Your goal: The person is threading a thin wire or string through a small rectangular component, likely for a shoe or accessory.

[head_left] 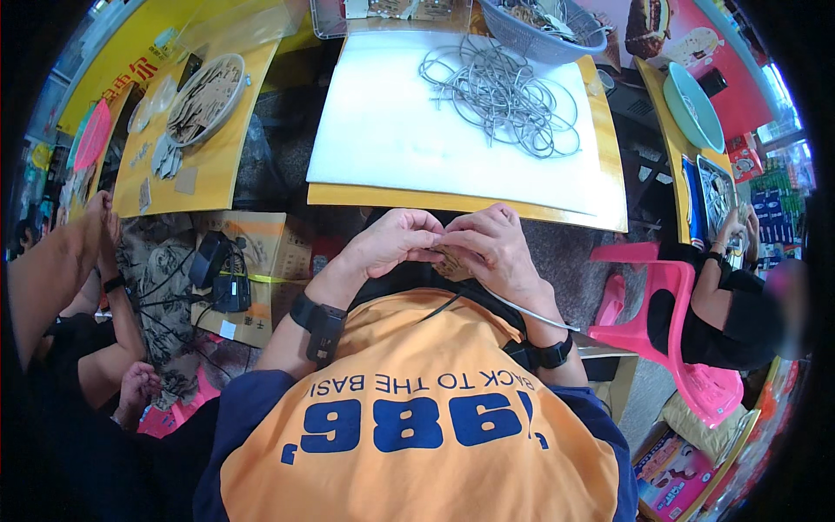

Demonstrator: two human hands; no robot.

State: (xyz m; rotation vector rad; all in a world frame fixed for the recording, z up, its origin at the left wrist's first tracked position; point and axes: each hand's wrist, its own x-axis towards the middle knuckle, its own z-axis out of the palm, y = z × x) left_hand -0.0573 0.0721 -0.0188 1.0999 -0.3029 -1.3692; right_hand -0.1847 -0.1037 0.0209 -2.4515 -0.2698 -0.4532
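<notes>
My left hand [402,241] and my right hand [494,247] meet in front of my waist, just short of the table's near edge. Fingers of both are pinched closed, tip to tip. Under the right fingers shows a small brown piece, like cardboard [451,264]. What the left fingertips pinch is too small and covered to make out. A thin grey cord [524,311] runs out below my right hand, past the right wrist. On the white foam sheet [374,130] ahead lies a loose tangle of similar grey cord [504,97].
Behind the tangle stands a grey basket [544,35] of small parts, beside a clear tray [391,10]. At left, a round tray [206,100] holds brown pieces; a cardboard box [261,248] stands below. A pink chair [674,322] and a seated co-worker [731,296] are at right; other people's arms [61,261] reach in at left.
</notes>
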